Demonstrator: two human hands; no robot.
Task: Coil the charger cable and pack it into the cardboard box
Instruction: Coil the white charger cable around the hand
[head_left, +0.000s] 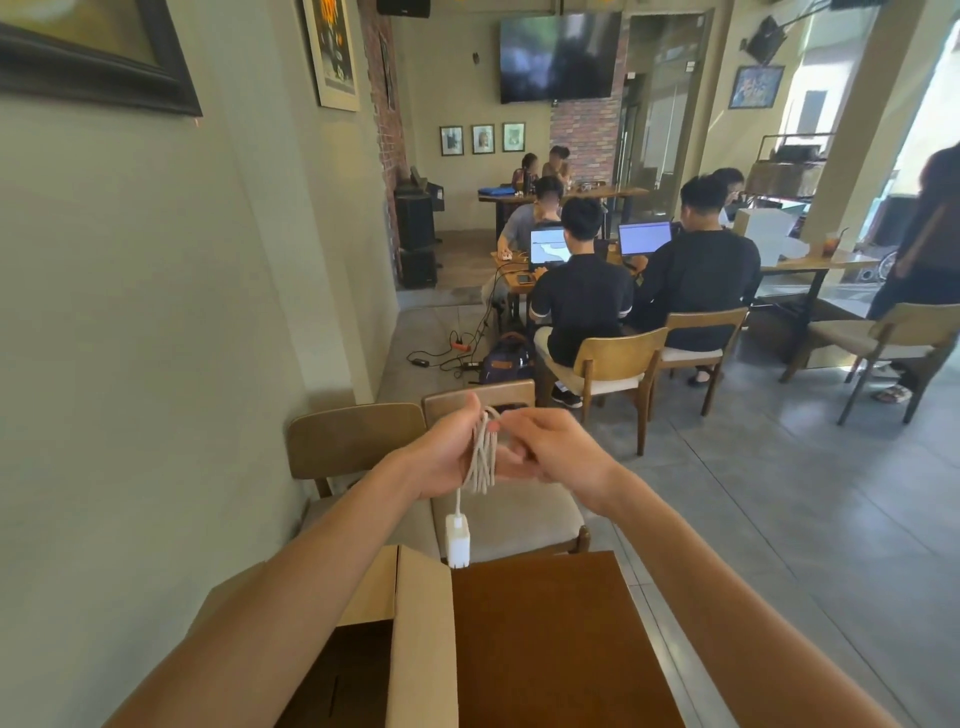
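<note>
Head: cable (483, 457) coil vertical; charger (458, 540) down

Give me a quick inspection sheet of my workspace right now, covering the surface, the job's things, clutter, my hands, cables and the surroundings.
Surface: dark brown wooden table, bare where it shows.
Job's things: white braided charger cable gathered in loops, its white square power adapter dangling below; open brown cardboard box at the table's left, flaps up.
Clutter: nothing seen on the table.
Hands: left hand in a shut grip on the loops; right hand pinching the cable at the top.
Cables: black leads and a power strip on the floor beyond.
Surroundings: two empty wooden chairs just ahead; people at laptops further back.
</note>
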